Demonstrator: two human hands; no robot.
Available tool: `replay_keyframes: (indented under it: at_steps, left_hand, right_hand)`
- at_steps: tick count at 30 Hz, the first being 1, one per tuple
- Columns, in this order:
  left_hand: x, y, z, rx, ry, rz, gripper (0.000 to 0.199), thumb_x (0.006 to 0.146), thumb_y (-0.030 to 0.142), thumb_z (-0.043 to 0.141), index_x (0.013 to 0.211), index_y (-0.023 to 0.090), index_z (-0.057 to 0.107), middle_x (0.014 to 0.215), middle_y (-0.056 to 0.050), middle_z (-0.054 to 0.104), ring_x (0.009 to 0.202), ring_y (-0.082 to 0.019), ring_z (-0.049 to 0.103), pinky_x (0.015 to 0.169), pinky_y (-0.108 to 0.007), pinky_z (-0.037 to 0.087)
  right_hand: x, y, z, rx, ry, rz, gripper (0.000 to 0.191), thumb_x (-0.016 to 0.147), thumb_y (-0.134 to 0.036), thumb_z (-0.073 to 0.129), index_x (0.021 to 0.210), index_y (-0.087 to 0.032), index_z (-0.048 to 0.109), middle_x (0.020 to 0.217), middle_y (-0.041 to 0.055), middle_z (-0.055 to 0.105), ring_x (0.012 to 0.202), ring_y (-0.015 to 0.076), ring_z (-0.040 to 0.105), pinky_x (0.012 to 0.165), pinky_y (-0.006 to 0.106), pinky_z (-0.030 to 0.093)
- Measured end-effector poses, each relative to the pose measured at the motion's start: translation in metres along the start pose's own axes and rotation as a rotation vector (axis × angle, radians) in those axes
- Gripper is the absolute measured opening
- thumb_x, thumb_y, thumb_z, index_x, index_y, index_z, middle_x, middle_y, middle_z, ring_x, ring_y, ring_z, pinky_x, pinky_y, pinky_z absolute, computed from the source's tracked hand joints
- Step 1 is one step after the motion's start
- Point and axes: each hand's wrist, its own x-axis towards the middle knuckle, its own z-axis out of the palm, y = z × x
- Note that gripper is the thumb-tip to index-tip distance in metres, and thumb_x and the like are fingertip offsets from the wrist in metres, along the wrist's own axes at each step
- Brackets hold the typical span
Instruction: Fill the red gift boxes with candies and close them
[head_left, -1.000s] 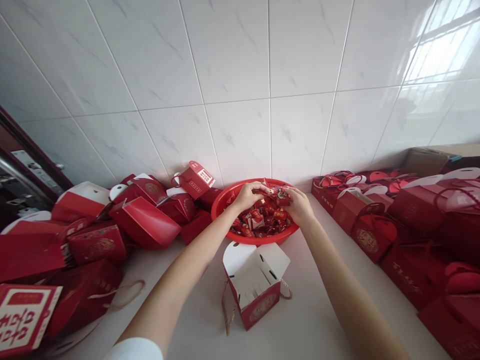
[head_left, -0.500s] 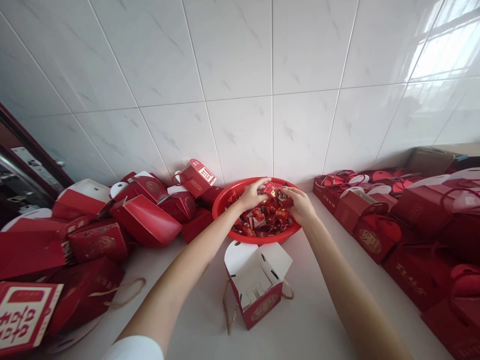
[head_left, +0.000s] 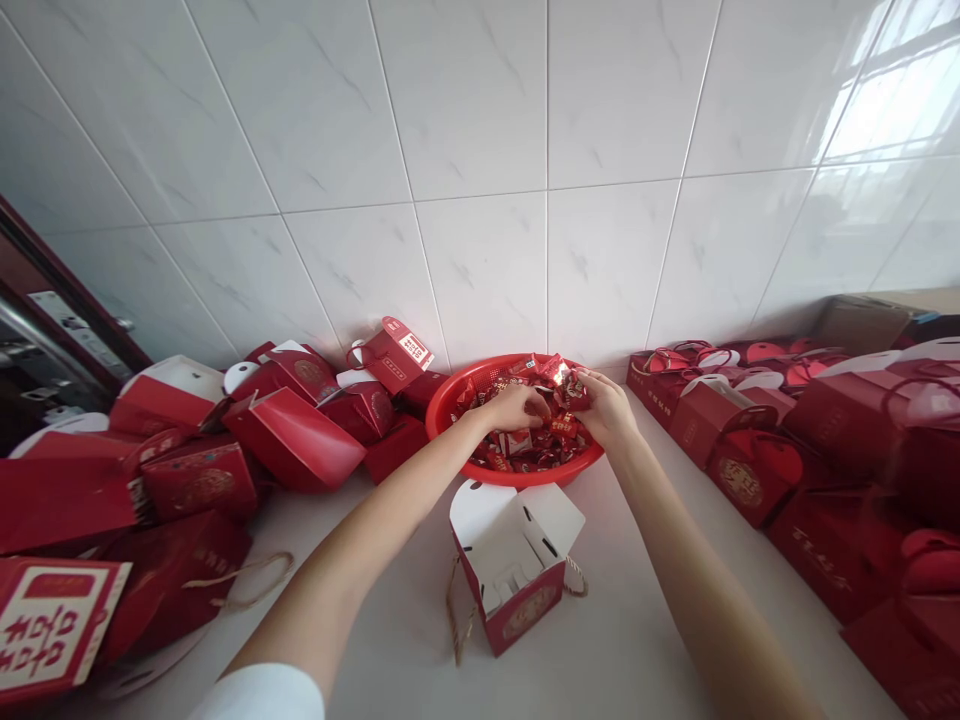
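A red plastic basket (head_left: 487,477) full of red-wrapped candies (head_left: 562,425) stands against the tiled wall. Over its middle, my left hand (head_left: 519,407) touches the candies with fingers curled; what they grip, if anything, is hidden. My right hand (head_left: 606,405) is at the basket's right side, its fingers closed round several wrapped candies (head_left: 571,385). In front of the basket stands an open red box (head_left: 525,612) with a white inside, its flaps raised and rope handles hanging at both sides. No candies show inside it.
Many red boxes (head_left: 292,440) are heaped on the left of the white table (head_left: 600,640). Rows of red gift boxes (head_left: 814,540) line the right side, with a brown carton (head_left: 862,325) behind them. A dark metal-edged frame (head_left: 67,300) is at the far left.
My left hand has moved down and slightly right into the candies, its fingers curling. My right hand has shifted slightly right, still holding candies.
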Motion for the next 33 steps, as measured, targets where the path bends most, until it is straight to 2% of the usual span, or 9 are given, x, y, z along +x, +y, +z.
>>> replay_keyframes:
  at_steps: [4,9,11,15,17,22,26,30,33]
  left_hand:
    - [0.0,0.006,0.012,-0.017,-0.226,0.075,0.034,0.066,0.031,0.082,0.1,0.027,0.077,0.097,0.001,0.077,0.091,-0.022,0.071,0.078,-0.027,0.052]
    - [0.002,0.005,0.022,0.083,-0.288,0.055,0.05,0.063,0.042,0.082,0.109,0.024,0.071,0.102,-0.003,0.075,0.09,-0.026,0.07,0.074,-0.029,0.05]
    - [0.004,0.006,0.025,0.107,-0.277,0.071,0.045,0.063,0.041,0.082,0.103,0.023,0.071,0.094,-0.002,0.074,0.085,-0.025,0.069,0.071,-0.029,0.049]
    - [0.009,0.011,0.029,0.167,-0.226,0.073,0.022,0.06,0.034,0.082,0.074,0.022,0.07,0.067,0.001,0.065,0.072,-0.024,0.066,0.068,-0.03,0.047]
    - [0.01,0.014,0.031,0.161,-0.227,0.072,0.016,0.06,0.029,0.08,0.07,0.023,0.069,0.062,0.002,0.063,0.068,-0.023,0.064,0.067,-0.03,0.047]
    - [0.008,0.015,0.025,0.111,-0.224,0.061,0.015,0.061,0.021,0.072,0.055,0.023,0.059,0.051,0.002,0.055,0.059,-0.02,0.058,0.063,-0.03,0.044]
    - [0.005,0.011,0.012,0.017,-0.169,0.031,0.015,0.067,0.027,0.071,0.059,0.022,0.06,0.058,0.002,0.06,0.061,-0.018,0.059,0.062,-0.028,0.045]
    - [0.007,0.001,0.001,-0.101,-0.068,-0.024,0.006,0.072,0.026,0.065,0.074,0.02,0.066,0.076,0.001,0.071,0.077,-0.019,0.066,0.071,-0.027,0.05]
    - [0.011,-0.008,-0.002,-0.177,-0.004,-0.078,0.011,0.077,0.027,0.061,0.08,0.019,0.069,0.083,0.0,0.074,0.083,-0.019,0.068,0.078,-0.027,0.051]
  right_hand:
    - [-0.001,-0.001,0.002,0.021,0.011,-0.013,0.015,0.06,-0.018,0.076,0.063,-0.021,0.062,0.067,-0.0006,0.066,0.067,0.0179,0.062,0.059,0.031,0.057]
    - [-0.002,-0.002,0.002,0.017,0.006,-0.01,0.015,0.06,-0.017,0.076,0.064,-0.021,0.063,0.068,-0.0007,0.066,0.069,0.0172,0.062,0.061,0.03,0.058]
    - [-0.002,-0.002,0.002,0.01,-0.004,-0.01,0.015,0.06,-0.018,0.077,0.065,-0.021,0.063,0.068,-0.0009,0.066,0.069,0.0172,0.062,0.062,0.03,0.058]
    - [-0.001,0.0,0.0,-0.017,-0.017,-0.02,0.014,0.061,-0.021,0.076,0.066,-0.022,0.064,0.071,-0.0007,0.066,0.072,0.0184,0.063,0.064,0.031,0.058]
    - [-0.001,0.0,0.0,-0.025,-0.017,-0.025,0.013,0.061,-0.022,0.076,0.067,-0.022,0.064,0.069,-0.0003,0.066,0.071,0.0186,0.063,0.061,0.031,0.057]
    - [-0.001,0.0,0.001,-0.036,-0.026,-0.033,0.014,0.06,-0.023,0.077,0.065,-0.021,0.064,0.07,0.0006,0.068,0.071,0.0194,0.064,0.057,0.029,0.055]
    - [0.0,0.0,0.0,-0.037,-0.017,-0.03,0.016,0.058,-0.025,0.077,0.065,-0.021,0.063,0.068,0.0006,0.067,0.068,0.0194,0.063,0.054,0.029,0.054]
    - [0.001,0.0,0.0,-0.036,-0.008,-0.024,0.015,0.058,-0.025,0.077,0.066,-0.021,0.064,0.066,-0.0001,0.066,0.064,0.0187,0.061,0.05,0.028,0.051]
    - [0.001,0.0,0.0,-0.025,0.002,-0.019,0.014,0.059,-0.023,0.076,0.066,-0.021,0.065,0.066,0.0,0.067,0.065,0.0186,0.062,0.051,0.029,0.052]
